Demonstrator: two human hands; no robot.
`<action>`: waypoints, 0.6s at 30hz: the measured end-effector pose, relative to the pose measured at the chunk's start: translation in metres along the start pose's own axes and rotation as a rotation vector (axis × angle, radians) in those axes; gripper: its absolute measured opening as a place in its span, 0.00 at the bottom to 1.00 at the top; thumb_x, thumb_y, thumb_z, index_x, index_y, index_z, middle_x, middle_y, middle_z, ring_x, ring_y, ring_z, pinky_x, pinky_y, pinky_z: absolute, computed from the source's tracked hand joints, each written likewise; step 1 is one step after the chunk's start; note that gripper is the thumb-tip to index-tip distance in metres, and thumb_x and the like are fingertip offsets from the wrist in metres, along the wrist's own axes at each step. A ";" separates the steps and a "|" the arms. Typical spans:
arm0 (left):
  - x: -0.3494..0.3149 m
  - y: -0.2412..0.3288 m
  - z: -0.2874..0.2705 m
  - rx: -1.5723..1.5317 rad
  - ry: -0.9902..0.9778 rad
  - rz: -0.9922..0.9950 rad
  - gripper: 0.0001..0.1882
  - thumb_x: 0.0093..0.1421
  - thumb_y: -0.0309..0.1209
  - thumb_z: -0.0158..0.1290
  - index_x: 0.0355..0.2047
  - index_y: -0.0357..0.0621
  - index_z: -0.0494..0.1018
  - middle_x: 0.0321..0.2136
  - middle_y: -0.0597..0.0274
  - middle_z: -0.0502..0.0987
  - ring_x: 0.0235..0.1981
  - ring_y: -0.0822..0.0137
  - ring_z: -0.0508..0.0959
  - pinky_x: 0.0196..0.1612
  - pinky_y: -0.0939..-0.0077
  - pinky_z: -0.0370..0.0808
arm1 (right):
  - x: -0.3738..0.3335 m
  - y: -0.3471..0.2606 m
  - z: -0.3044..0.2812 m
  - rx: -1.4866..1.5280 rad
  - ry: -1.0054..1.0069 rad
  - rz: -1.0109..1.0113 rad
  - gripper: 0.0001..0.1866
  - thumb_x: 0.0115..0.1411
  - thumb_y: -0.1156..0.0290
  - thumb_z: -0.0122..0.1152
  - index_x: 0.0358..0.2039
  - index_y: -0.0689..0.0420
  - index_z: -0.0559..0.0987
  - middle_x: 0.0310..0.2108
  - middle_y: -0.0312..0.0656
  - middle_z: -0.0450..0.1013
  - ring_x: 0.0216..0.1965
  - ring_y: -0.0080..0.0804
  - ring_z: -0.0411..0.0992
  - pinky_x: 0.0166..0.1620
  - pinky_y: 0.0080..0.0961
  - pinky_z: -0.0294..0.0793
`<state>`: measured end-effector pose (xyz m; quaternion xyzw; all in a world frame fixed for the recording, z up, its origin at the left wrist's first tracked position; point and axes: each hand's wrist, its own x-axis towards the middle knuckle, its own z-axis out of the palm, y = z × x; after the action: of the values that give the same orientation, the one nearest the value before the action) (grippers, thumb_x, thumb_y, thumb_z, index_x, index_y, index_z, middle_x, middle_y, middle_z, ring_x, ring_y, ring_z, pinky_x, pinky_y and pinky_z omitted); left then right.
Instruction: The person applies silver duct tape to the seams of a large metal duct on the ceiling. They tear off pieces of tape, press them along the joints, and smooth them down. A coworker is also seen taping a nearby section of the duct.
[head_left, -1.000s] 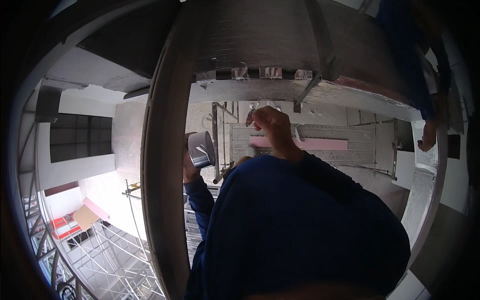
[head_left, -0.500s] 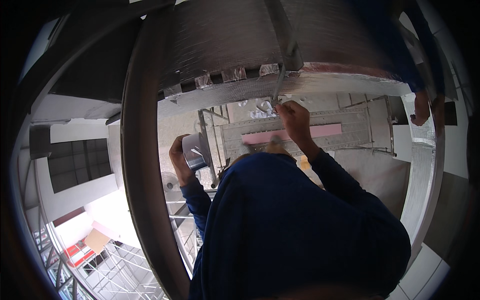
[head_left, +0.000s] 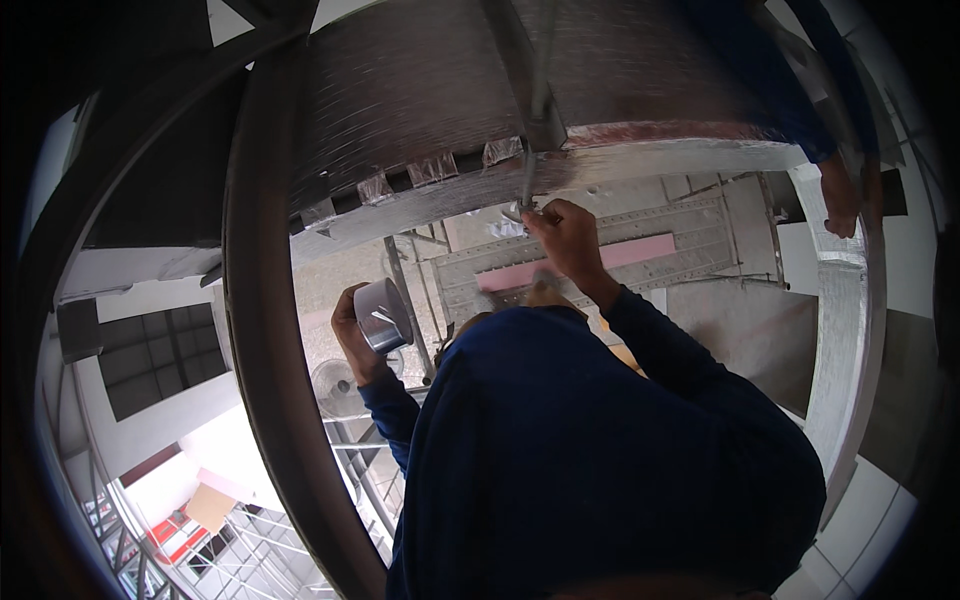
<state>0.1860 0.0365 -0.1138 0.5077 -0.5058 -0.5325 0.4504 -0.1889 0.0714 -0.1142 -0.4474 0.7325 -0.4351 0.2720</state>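
Note:
My left hand [head_left: 352, 330] is wrapped round a wide roll of silver-grey tape [head_left: 384, 315], out to the left of my body. In front of me, my right hand [head_left: 570, 243] is closed in a pinch at the lower end of a thin hanging rod [head_left: 530, 175]. Whatever sits between those fingertips is too small to make out. Just above runs a long duct [head_left: 420, 200] wrapped in silvery film, with several short strips of shiny tape [head_left: 433, 168] along its edge.
Another person's hand [head_left: 840, 205] rests by a silvery post on the right. A dark steel beam [head_left: 250, 300] passes along my left. Below lies a perforated metal platform [head_left: 690, 230] carrying a pink strip [head_left: 640, 248] and white scraps [head_left: 508, 228]. A round fan [head_left: 340, 385] stands lower down.
The view has shifted slightly, so the duct and rod appear further left and higher. My right hand stays at the rod's lower end. The left hand still holds the roll.

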 end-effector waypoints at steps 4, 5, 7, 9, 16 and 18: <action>0.006 -0.001 0.006 -0.016 0.022 0.026 0.29 0.55 0.44 0.77 0.47 0.36 0.81 0.36 0.66 0.85 0.36 0.74 0.84 0.40 0.78 0.81 | 0.004 -0.002 -0.004 -0.025 -0.047 0.068 0.20 0.63 0.60 0.78 0.26 0.64 0.81 0.23 0.48 0.80 0.24 0.39 0.77 0.31 0.40 0.74; 0.007 0.000 0.007 -0.016 0.005 0.052 0.28 0.55 0.44 0.77 0.47 0.36 0.81 0.36 0.66 0.85 0.36 0.74 0.84 0.40 0.78 0.81 | 0.005 -0.002 -0.006 -0.043 -0.073 0.097 0.20 0.62 0.59 0.78 0.27 0.64 0.82 0.24 0.50 0.81 0.25 0.43 0.79 0.32 0.41 0.75; 0.007 0.000 0.009 -0.016 -0.026 0.105 0.28 0.56 0.43 0.76 0.47 0.36 0.81 0.36 0.66 0.86 0.36 0.74 0.84 0.40 0.78 0.81 | 0.008 -0.003 -0.008 -0.083 -0.088 0.096 0.21 0.62 0.57 0.79 0.27 0.63 0.82 0.23 0.49 0.81 0.25 0.43 0.79 0.32 0.41 0.75; 0.007 0.000 0.009 -0.034 -0.031 0.110 0.27 0.56 0.42 0.76 0.47 0.35 0.81 0.36 0.65 0.86 0.36 0.74 0.84 0.40 0.78 0.81 | 0.008 -0.003 -0.008 -0.111 -0.106 0.105 0.22 0.61 0.55 0.79 0.27 0.63 0.82 0.24 0.49 0.81 0.26 0.43 0.79 0.33 0.42 0.76; 0.007 -0.001 0.008 -0.015 -0.005 0.102 0.23 0.57 0.37 0.74 0.47 0.35 0.81 0.36 0.64 0.86 0.36 0.73 0.85 0.40 0.77 0.82 | 0.001 0.004 -0.013 -0.193 -0.080 0.009 0.22 0.60 0.55 0.80 0.33 0.62 0.83 0.30 0.51 0.82 0.30 0.44 0.81 0.34 0.42 0.76; 0.006 0.000 0.008 -0.026 0.008 0.069 0.23 0.57 0.36 0.74 0.48 0.35 0.81 0.37 0.64 0.86 0.36 0.73 0.85 0.40 0.77 0.82 | 0.001 0.009 -0.018 -0.148 -0.095 -0.004 0.20 0.61 0.58 0.80 0.33 0.63 0.82 0.29 0.51 0.81 0.30 0.44 0.80 0.34 0.42 0.76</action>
<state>0.1777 0.0316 -0.1149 0.4862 -0.5142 -0.5213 0.4770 -0.2073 0.0799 -0.1140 -0.4879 0.7480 -0.3587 0.2717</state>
